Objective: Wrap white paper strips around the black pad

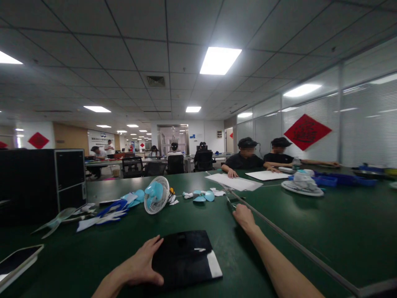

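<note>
My left hand [143,264] lies on the left edge of a flat black pad [186,258] on the green table [325,240], fingers spread over it and thumb underneath the near edge. My right hand [244,217] reaches forward to a small dark object [233,202] by the metal strip between the tables; its fingers are curled and turned away, so what they hold is hidden. Ahead lie a small white fan cage with light blue blades [156,194] and loose light blue fan blades [203,195].
A black computer case [43,184] stands at left, a phone [18,260] at the near left edge. White and blue fan parts [102,213] are scattered left of the fan. Two people [248,159] sit across with white papers [234,182]. A plate with parts [302,184] and blue trays [335,179] sit at right.
</note>
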`<state>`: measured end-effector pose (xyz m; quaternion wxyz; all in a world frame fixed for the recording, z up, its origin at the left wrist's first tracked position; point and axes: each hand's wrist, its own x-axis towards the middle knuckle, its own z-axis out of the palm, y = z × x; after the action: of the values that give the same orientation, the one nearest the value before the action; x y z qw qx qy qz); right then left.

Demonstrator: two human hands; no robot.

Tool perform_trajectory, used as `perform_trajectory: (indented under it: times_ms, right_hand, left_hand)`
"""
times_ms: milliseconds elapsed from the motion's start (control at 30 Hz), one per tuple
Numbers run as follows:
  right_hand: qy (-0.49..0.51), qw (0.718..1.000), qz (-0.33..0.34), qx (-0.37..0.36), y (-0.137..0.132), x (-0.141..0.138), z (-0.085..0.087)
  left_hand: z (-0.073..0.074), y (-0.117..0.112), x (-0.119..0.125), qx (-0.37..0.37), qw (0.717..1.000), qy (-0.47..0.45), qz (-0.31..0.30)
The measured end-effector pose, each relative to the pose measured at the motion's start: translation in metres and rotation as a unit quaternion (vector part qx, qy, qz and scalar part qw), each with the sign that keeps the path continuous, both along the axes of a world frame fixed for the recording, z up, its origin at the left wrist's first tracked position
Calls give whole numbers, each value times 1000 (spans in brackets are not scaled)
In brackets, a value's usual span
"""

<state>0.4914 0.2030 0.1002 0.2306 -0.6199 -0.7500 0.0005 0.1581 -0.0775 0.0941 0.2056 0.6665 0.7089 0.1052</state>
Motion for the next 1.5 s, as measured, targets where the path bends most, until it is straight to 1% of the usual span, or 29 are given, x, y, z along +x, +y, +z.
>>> perform_trajectory:
  times_ms: [100,167,300,367,433,467,500,567,600,667,733,800,833,900,933,1000,1100,1200,1300,1400,1500]
  right_hand:
    - [15,999,-24,24,0,15,9]
    - [28,998,-32,49,-3,21,17]
    - [57,992,-20,110,-16,18,33]
    - [107,984,16,143,-27,10,41]
    - [190,965,83,160,-41,-1,47]
    - [234,951,127,154,-49,-6,49]
    - [276,936,173,133,-57,-11,51]
    - [356,894,267,54,-71,-18,52]
    - [392,866,310,2,-78,-22,52]
    - [445,807,374,-104,-88,-27,51]
    - [468,757,414,-190,-95,-32,48]
    - [467,722,440,-258,-101,-38,44]
    - [461,709,450,-287,-104,-41,42]
    - [445,690,464,-333,-109,-48,36]
    - [435,685,469,-348,-111,-51,34]
    - [416,683,475,-367,-115,-58,29]
    - [393,697,470,-373,-119,-63,25]
    - [376,715,460,-369,-119,-66,22]
    - [366,725,456,-364,-119,-66,20]
    - [363,739,441,-357,-120,-66,21]
    - [360,749,425,-360,-121,-62,24]
  left_hand:
    - [5,0,4,1,1000,9,-1]
    - [5,2,3,2,1000,11,1]
    - [-4,9,-7,11,1000,11,8]
    - [-11,12,-13,19,1000,2,3]
    - [-17,14,-19,34,999,-12,-3]
    - [-19,15,-22,50,998,-23,-2]
    - [-20,16,-25,76,996,-38,3]
    - [-19,20,-34,160,983,-74,43]
    - [-18,22,-39,211,970,-92,75]
    - [-13,26,-49,308,932,-121,146]
    - [-8,27,-58,365,896,-161,196]
    - [-3,26,-60,381,874,-227,201]
    - [0,24,-58,372,869,-268,186]
    - [4,20,-50,324,866,-353,142]
    - [6,18,-44,294,865,-388,123]
    - [11,13,-33,245,866,-421,112]
    - [15,9,-23,238,884,-388,102]
    - [17,8,-23,256,906,-321,97]
    - [18,8,-24,258,920,-278,99]
    - [20,5,-21,230,929,-278,89]
    - [22,0,-17,187,926,-319,75]
